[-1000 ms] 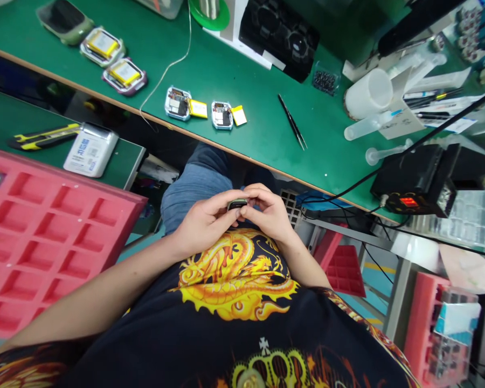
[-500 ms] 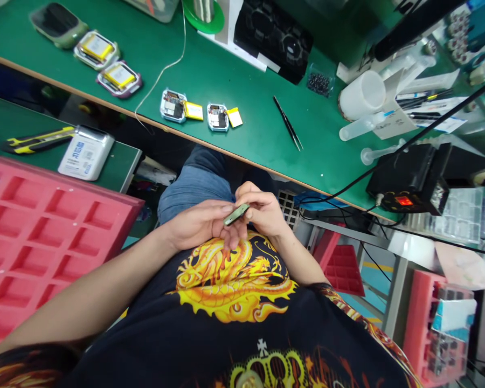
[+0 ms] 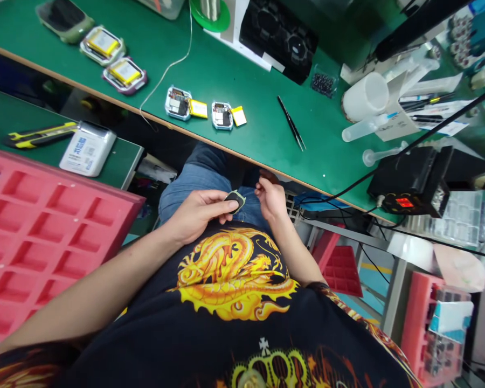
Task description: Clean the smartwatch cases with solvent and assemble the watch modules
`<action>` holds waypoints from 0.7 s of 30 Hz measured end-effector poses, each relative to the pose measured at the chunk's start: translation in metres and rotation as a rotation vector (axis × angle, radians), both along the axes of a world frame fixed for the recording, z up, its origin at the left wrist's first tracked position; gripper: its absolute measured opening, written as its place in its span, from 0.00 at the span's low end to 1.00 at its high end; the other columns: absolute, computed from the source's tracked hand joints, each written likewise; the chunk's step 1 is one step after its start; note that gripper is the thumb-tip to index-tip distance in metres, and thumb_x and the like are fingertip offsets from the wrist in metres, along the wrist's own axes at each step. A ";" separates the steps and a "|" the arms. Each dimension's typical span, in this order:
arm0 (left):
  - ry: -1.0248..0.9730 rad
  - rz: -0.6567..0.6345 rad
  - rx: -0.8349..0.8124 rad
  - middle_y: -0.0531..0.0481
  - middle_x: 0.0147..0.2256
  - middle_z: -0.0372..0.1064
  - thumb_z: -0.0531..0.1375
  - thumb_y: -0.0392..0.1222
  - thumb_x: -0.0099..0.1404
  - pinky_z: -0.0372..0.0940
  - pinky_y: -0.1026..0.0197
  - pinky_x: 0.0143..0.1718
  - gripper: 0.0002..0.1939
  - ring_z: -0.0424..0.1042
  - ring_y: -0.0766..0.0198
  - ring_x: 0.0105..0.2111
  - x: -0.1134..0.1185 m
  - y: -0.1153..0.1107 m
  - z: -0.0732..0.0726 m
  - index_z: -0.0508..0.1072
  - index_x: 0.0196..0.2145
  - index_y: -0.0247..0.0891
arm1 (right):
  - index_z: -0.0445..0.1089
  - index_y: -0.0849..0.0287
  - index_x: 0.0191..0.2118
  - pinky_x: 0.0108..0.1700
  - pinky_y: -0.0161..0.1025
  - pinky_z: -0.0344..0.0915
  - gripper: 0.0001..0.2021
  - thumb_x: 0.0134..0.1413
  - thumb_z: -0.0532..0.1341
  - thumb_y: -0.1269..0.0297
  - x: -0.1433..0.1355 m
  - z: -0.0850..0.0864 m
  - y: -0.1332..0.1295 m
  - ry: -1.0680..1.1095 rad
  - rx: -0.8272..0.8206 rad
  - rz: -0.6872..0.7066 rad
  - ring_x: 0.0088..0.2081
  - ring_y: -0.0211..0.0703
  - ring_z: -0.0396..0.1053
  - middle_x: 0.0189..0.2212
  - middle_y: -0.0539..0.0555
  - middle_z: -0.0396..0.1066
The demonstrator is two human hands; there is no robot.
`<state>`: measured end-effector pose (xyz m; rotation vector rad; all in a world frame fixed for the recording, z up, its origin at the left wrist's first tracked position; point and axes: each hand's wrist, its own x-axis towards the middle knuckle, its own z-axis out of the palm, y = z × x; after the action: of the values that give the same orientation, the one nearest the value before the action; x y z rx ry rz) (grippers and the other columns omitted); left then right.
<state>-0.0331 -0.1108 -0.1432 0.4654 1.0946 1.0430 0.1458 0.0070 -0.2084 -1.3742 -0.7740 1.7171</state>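
Pinching a green-rimmed watch case [image 3: 236, 198] over the lap [image 3: 196, 183], the left hand [image 3: 202, 211] clasps it between thumb and fingers. Nearby, the right hand [image 3: 272, 199] curls its fingers loosely; whether they hold anything is unclear.

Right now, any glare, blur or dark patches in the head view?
Head view: green bench well lit mid-frame, deep shadow under its front edge; same head view: red display glows, digits unreadable; also head view: green-rimmed case in the left hand is distinguishable, fine detail too small to tell.
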 end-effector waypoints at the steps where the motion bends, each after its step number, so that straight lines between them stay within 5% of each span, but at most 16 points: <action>1: 0.038 0.018 0.013 0.50 0.28 0.74 0.76 0.49 0.62 0.64 0.66 0.30 0.14 0.69 0.69 0.27 0.001 0.000 -0.002 0.84 0.35 0.36 | 0.73 0.58 0.33 0.27 0.32 0.59 0.11 0.42 0.72 0.62 0.000 -0.003 0.004 -0.040 0.055 -0.013 0.29 0.33 0.63 0.30 0.48 0.70; 12: -0.054 0.179 -0.105 0.45 0.34 0.80 0.79 0.48 0.55 0.70 0.61 0.32 0.20 0.77 0.61 0.30 0.003 0.001 -0.009 0.86 0.42 0.35 | 0.70 0.56 0.30 0.28 0.37 0.66 0.19 0.54 0.68 0.44 -0.015 -0.020 0.024 -0.349 0.325 -0.022 0.27 0.40 0.68 0.25 0.51 0.70; 16: -0.074 0.166 -0.123 0.42 0.37 0.82 0.80 0.49 0.54 0.76 0.56 0.37 0.20 0.81 0.57 0.33 -0.001 0.002 -0.019 0.86 0.40 0.34 | 0.80 0.57 0.37 0.45 0.45 0.74 0.18 0.63 0.63 0.46 -0.005 -0.016 0.019 -0.521 0.539 0.093 0.37 0.48 0.75 0.32 0.55 0.78; 21: 0.069 0.171 -0.063 0.43 0.37 0.82 0.80 0.52 0.55 0.77 0.56 0.42 0.23 0.80 0.58 0.35 -0.006 0.006 -0.052 0.87 0.42 0.34 | 0.84 0.55 0.41 0.61 0.48 0.70 0.17 0.71 0.60 0.52 0.004 -0.015 0.009 -0.598 0.782 0.261 0.49 0.53 0.77 0.43 0.57 0.83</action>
<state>-0.0394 -0.1053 -0.1948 0.3637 1.2414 1.1445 0.1500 0.0162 -0.2232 -1.2311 -1.7929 0.9494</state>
